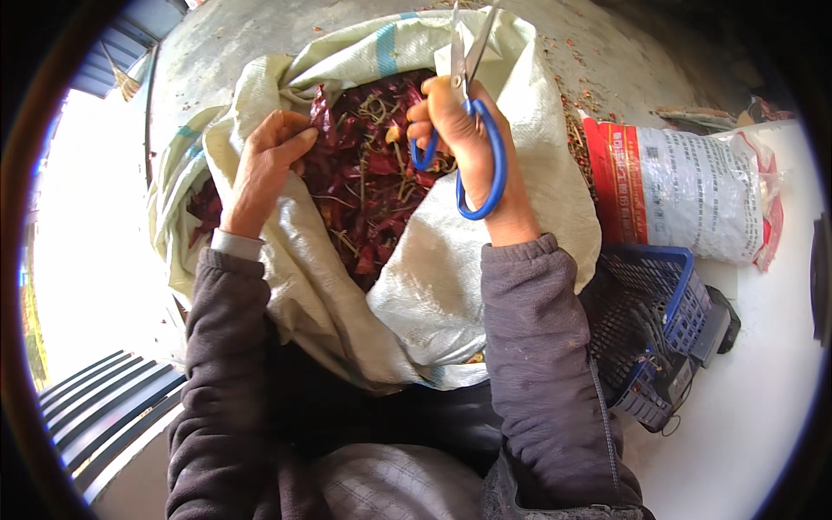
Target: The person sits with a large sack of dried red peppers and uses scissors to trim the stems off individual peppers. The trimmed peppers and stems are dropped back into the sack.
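Note:
A pair of scissors [481, 159] with blue handles is in my right hand [465, 123], its metal blades pointing away from me and spread apart. My left hand [276, 156] pinches a dark red dried chili pepper [323, 117] between thumb and fingers. Below and between both hands, a heap of dried chilies [374, 175] with pale stems fills a white woven sack [429, 247]. The sack's mouth is spread wide, its rim folded outward and marked with blue stripes. More chilies show through a gap at the sack's left side.
To the right lies a red and white printed bag [689, 188]. Nearer to me is a blue plastic basket [679, 279] with dark cables and devices. Chili bits and seeds [572, 97] litter the concrete floor [221, 45]. At the far left stands a straw broom [123, 81].

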The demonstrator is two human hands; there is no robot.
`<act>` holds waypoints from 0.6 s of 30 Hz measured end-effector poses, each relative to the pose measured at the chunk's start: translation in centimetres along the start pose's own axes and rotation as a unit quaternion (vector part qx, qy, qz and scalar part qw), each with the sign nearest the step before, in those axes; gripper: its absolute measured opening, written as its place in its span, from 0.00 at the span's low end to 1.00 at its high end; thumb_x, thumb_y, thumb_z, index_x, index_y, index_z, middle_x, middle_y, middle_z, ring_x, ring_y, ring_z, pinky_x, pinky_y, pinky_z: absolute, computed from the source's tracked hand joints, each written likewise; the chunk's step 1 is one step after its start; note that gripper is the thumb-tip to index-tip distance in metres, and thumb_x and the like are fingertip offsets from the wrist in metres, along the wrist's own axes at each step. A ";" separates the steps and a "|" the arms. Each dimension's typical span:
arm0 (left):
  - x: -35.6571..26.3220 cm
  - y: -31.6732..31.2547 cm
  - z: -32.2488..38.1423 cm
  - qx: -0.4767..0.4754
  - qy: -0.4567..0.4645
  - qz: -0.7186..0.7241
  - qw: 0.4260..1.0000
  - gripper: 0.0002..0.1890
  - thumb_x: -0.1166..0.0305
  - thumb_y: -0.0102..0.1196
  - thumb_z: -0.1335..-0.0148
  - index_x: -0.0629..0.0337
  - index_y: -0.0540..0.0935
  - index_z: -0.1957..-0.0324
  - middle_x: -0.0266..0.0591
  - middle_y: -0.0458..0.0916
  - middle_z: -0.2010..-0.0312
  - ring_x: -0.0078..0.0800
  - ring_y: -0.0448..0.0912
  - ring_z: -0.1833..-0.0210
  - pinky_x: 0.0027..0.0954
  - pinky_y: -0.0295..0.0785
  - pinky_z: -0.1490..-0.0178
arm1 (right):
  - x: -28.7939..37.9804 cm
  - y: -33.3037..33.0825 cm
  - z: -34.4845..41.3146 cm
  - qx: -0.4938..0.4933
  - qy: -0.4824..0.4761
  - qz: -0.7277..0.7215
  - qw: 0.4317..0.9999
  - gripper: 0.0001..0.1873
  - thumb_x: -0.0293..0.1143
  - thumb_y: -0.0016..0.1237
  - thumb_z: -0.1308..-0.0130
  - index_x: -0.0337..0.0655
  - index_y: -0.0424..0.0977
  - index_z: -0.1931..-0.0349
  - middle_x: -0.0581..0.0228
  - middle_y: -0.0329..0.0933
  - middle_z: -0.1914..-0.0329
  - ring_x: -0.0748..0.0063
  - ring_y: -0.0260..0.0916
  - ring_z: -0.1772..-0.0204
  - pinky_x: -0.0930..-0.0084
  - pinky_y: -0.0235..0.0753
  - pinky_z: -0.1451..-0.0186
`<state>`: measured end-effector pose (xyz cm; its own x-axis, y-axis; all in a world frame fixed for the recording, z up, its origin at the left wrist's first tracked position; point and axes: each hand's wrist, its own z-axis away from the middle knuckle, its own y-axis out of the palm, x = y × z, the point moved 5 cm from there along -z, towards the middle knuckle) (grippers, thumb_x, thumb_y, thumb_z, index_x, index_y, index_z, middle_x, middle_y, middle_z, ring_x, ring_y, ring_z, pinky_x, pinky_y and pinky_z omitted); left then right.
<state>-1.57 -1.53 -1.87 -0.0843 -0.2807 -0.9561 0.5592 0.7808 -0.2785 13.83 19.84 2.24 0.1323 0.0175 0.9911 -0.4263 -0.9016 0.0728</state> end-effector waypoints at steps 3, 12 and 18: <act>-0.1 1.3 -0.8 0.052 -0.055 0.251 0.965 0.05 0.70 0.56 0.27 0.59 0.79 0.55 0.31 0.81 0.63 0.21 0.76 0.66 0.26 0.72 0.61 | 0.9 0.6 -0.2 -0.054 -0.061 0.180 0.980 0.32 0.61 0.57 0.32 0.33 0.75 0.60 0.61 0.78 0.77 0.64 0.79 0.73 0.69 0.78 0.66; -0.8 4.4 -1.8 0.081 -0.054 0.404 0.909 0.16 0.74 0.50 0.25 0.62 0.74 0.38 0.40 0.83 0.51 0.31 0.83 0.53 0.35 0.82 0.49 | -0.6 1.9 -0.4 -0.062 0.004 0.200 0.978 0.24 0.47 0.65 0.36 0.32 0.74 0.68 0.53 0.79 0.78 0.54 0.80 0.72 0.60 0.78 0.65; -3.1 5.8 -0.1 0.104 -0.049 0.260 0.959 0.21 0.72 0.51 0.25 0.66 0.74 0.33 0.42 0.82 0.47 0.31 0.83 0.51 0.36 0.83 0.48 | -1.6 2.3 -1.2 0.001 -0.051 0.125 0.991 0.13 0.37 0.59 0.35 0.36 0.79 0.60 0.71 0.75 0.77 0.79 0.70 0.73 0.76 0.69 0.69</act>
<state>1.86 3.92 -0.58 0.3224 0.0578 -0.9448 0.6577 0.7042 0.2675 11.60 18.21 0.99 0.1127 -0.2508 0.9615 -0.4560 -0.8728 -0.1742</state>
